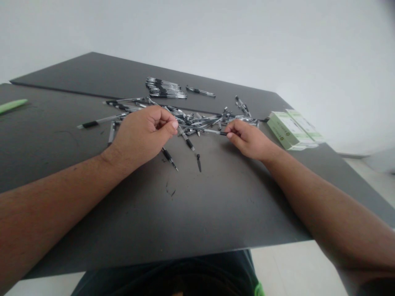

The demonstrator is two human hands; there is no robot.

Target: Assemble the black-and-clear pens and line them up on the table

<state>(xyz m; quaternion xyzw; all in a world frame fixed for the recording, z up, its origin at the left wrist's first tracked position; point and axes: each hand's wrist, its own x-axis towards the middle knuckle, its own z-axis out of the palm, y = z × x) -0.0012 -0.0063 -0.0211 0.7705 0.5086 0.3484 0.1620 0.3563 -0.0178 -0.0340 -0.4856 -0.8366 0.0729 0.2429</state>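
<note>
My left hand (149,130) is closed, thumb and forefinger pinched at the left end of a slim clear pen (212,131). The pen lies nearly level between both hands. My right hand (248,139) is closed too, its fingertips pinching the pen's black grip end. Behind and below the hands spreads a jumbled heap of clear pens with black grips (203,119). One pen with a bare tip (168,157) points toward me beneath my left hand. Near it lie another pen (189,143) and a small black pen cap (198,163). My left fingers hide part of the heap.
A neat stack of pens (165,88) sits farther back, with a single pen (200,91) to its right. Green and white boxes (293,129) stand at the right. A light green object (12,105) lies at the far left of the dark table (191,222).
</note>
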